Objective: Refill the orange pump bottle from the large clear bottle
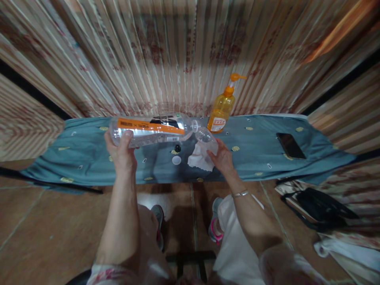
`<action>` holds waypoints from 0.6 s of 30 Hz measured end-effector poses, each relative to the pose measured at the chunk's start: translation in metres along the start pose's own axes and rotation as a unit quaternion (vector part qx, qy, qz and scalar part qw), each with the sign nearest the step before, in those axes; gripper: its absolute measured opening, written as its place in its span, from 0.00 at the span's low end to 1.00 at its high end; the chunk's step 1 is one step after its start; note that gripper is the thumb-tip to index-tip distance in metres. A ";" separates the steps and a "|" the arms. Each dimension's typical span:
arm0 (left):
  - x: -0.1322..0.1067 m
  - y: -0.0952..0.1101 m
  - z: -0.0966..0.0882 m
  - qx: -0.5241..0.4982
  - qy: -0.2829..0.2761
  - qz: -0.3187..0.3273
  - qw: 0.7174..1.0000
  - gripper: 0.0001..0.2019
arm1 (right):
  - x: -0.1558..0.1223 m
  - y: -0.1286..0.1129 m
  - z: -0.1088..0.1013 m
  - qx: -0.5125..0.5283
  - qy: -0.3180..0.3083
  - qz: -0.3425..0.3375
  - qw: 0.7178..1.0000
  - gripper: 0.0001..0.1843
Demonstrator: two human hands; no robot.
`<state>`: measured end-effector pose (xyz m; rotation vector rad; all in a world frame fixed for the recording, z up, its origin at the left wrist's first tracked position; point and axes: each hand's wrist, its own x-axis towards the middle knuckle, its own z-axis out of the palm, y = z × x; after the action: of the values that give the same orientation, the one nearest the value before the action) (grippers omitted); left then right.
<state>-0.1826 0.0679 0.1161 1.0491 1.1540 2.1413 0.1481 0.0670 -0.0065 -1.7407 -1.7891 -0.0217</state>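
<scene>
My left hand (122, 152) grips the base end of a large clear plastic bottle (151, 129) with an orange and black label, held on its side above the cloth-covered board (89, 152). Its open neck points right at the mouth of a small clear bottle (204, 135), which my right hand (221, 157) holds tilted. Under that hand lies a white crumpled cloth (199, 159). A white cap (176, 160) and a small black cap (177, 148) rest on the board between my hands.
An orange pump bottle (221, 113) stands at the board's far edge by the striped curtain (166, 51). A black phone (290, 145) lies to the right. A black bag (319, 208) sits on the floor at right. My feet stand on brown tiles.
</scene>
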 end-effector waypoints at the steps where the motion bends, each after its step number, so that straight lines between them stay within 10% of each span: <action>1: 0.000 0.001 0.000 0.002 -0.001 -0.002 1.000 0.35 | 0.000 0.000 0.000 -0.001 0.001 -0.002 1.000 0.31; 18: -0.001 0.002 0.003 -0.001 -0.002 -0.003 1.000 0.35 | 0.001 -0.003 -0.004 -0.014 -0.021 0.009 1.000 0.33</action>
<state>-0.1799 0.0672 0.1186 1.0478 1.1509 2.1347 0.1476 0.0660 -0.0012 -1.7897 -1.8106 -0.0012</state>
